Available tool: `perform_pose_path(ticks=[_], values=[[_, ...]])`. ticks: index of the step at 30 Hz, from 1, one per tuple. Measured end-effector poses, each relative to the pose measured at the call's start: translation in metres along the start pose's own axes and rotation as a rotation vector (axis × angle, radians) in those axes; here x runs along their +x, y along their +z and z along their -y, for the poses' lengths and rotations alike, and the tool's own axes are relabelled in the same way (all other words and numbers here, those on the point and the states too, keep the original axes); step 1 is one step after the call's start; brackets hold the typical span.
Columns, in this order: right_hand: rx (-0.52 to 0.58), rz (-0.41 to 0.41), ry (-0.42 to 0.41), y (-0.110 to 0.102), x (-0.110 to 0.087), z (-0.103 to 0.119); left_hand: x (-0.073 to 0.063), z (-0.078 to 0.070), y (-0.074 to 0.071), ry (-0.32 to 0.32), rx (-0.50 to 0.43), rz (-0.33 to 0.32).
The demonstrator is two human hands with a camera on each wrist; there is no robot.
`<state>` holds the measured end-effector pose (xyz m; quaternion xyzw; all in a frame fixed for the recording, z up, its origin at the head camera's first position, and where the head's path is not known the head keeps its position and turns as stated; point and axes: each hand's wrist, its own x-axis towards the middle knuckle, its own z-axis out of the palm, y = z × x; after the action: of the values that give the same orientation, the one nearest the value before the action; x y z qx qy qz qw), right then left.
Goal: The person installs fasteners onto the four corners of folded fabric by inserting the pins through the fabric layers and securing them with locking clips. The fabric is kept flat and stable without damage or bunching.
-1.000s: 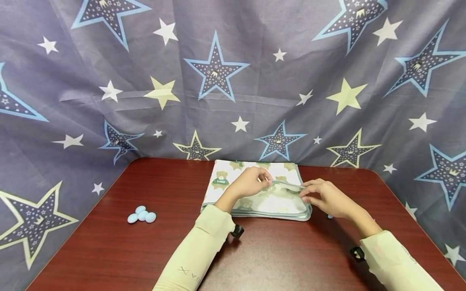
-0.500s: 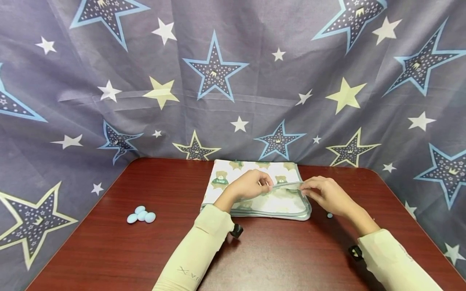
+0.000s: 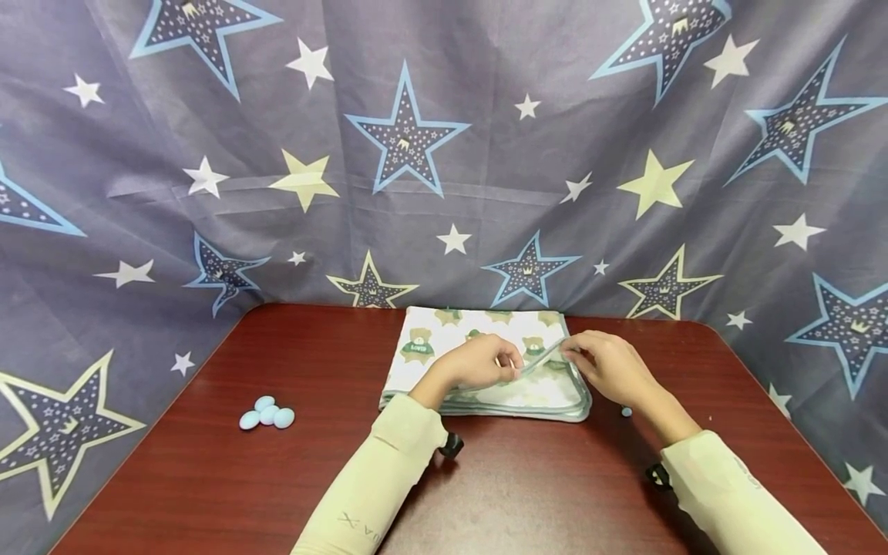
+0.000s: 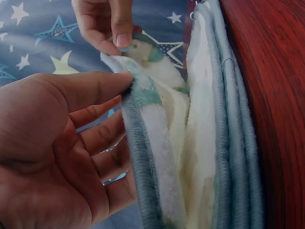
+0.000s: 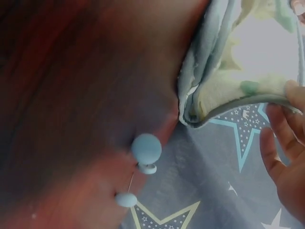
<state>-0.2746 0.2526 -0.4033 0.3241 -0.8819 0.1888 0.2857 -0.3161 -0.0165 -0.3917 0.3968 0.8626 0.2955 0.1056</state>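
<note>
A folded blanket (image 3: 415, 371) lies toward the back of the table, white with teddy bears and grey-blue edging. Its top layer is lifted at the front right. My left hand (image 3: 479, 361) pinches the raised layer's edge between thumb and fingers; in the left wrist view its thumb presses the edging (image 4: 143, 162). With thumb and fingertips, my right hand (image 3: 610, 366) pinches the same layer near its corner, held higher than the left. The right wrist view shows lower folds (image 5: 202, 52) stacked under the lifted layer.
On the dark red table (image 3: 194, 478), several light blue oval pieces (image 3: 267, 416) cluster at the left. Right of the blanket sit small light blue round pieces (image 5: 146, 149), one with a thin pin. A star-patterned curtain (image 3: 444, 208) hangs behind.
My right hand has moved left and slightly up with the blanket's corner. My left hand has lowered a little with its edge, so the edging now slants up to the right.
</note>
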Motion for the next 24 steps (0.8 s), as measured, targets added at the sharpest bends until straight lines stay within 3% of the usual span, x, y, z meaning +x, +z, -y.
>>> perform_pose_path(ticks=[8, 24], values=[[-0.036, 0.037, 0.101, 0.0012, 0.0025, 0.0027, -0.0002, 0.0009, 0.0014, 0.006, 0.012, 0.007], [-0.093, -0.007, -0.013, 0.0015, 0.0021, -0.0037, -0.0028, -0.003, -0.0013, 0.002, 0.007, 0.016]])
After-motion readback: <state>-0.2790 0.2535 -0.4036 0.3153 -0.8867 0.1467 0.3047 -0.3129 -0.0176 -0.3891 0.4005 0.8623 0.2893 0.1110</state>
